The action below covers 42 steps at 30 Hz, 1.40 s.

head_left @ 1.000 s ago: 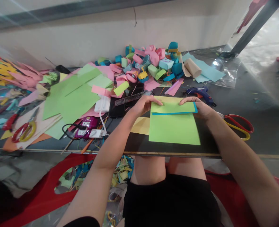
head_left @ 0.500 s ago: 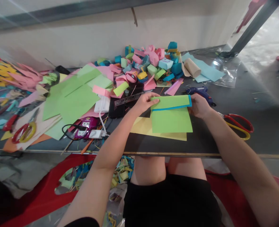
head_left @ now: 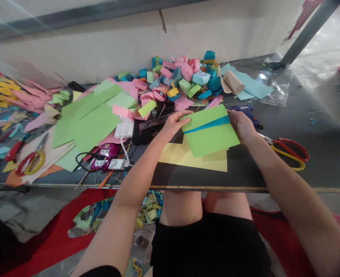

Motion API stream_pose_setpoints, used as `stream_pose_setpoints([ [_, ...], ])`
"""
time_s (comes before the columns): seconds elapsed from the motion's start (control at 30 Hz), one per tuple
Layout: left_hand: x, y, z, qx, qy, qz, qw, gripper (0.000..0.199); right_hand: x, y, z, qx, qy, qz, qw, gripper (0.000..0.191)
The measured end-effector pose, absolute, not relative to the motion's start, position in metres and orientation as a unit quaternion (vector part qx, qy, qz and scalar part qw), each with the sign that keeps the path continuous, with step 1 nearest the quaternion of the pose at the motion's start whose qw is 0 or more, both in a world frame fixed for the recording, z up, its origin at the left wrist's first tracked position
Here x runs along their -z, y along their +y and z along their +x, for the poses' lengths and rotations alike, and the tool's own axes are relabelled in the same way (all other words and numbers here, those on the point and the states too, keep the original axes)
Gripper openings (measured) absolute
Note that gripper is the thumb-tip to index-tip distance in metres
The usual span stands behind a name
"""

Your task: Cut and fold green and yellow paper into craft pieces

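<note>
Table [head_left: 325,165]: dark top shows betw. yellow sheet [head_left: 193,161] & front edge, also R past scissors [head_left: 292,154].
Green paper [head_left: 214,141]: w/ blue band [head_left: 209,124] across, tilted, overlapping yellow sheet.
L hand [head_left: 176,125]: thumb + fingers pinching paper's L edge.
R hand [head_left: 242,125]: fingers grasping R edge, near glue gun [head_left: 247,110].

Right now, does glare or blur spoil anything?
Head view, back right: bright glint on crumpled clear plastic film; head view, top left: pale streaks across the grey metal bar; head view, left edge: small coloured paper scraps look soft; head view, centre: no strong glare on the handheld green rectangular paper.
</note>
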<state>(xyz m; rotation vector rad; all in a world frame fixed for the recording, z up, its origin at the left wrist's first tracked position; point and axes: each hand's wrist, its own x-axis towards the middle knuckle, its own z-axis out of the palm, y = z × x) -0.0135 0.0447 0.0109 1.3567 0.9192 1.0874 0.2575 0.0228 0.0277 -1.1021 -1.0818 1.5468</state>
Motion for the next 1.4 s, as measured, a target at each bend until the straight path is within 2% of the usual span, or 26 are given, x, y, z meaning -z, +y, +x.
stream_pose_setpoints([
  [0.2,-0.013,0.044,-0.013,-0.435,0.396,0.525,0.615,0.037,-0.032,0.022,0.267,-0.531,-0.563,-0.432,0.464,0.053],
  [0.37,-0.016,0.041,-0.011,-0.414,0.403,0.497,0.648,0.034,-0.028,0.022,0.273,-0.559,-0.585,-0.4,0.431,0.069],
  [0.63,-0.016,0.042,-0.016,-0.385,0.391,0.529,0.648,0.043,-0.028,0.022,0.275,-0.55,-0.633,-0.363,0.406,0.065],
  [0.8,-0.01,0.043,-0.015,-0.394,0.381,0.554,0.627,0.053,-0.024,0.023,0.271,-0.534,-0.612,-0.403,0.422,0.06],
  [1.0,-0.012,0.043,-0.019,-0.427,0.324,0.617,0.576,0.08,-0.025,0.02,0.259,-0.487,-0.576,-0.458,0.47,0.039],
  [1.1,-0.013,0.045,-0.025,-0.36,0.267,0.677,0.584,0.103,-0.026,0.019,0.255,-0.495,-0.546,-0.481,0.475,0.037],
  [1.17,-0.012,0.045,-0.026,-0.309,0.254,0.701,0.591,0.11,-0.024,0.018,0.254,-0.504,-0.526,-0.503,0.466,0.039],
  [1.4,-0.002,0.041,-0.015,-0.302,0.326,0.725,0.527,0.081,-0.014,0.022,0.251,-0.518,-0.487,-0.54,0.451,0.042],
])
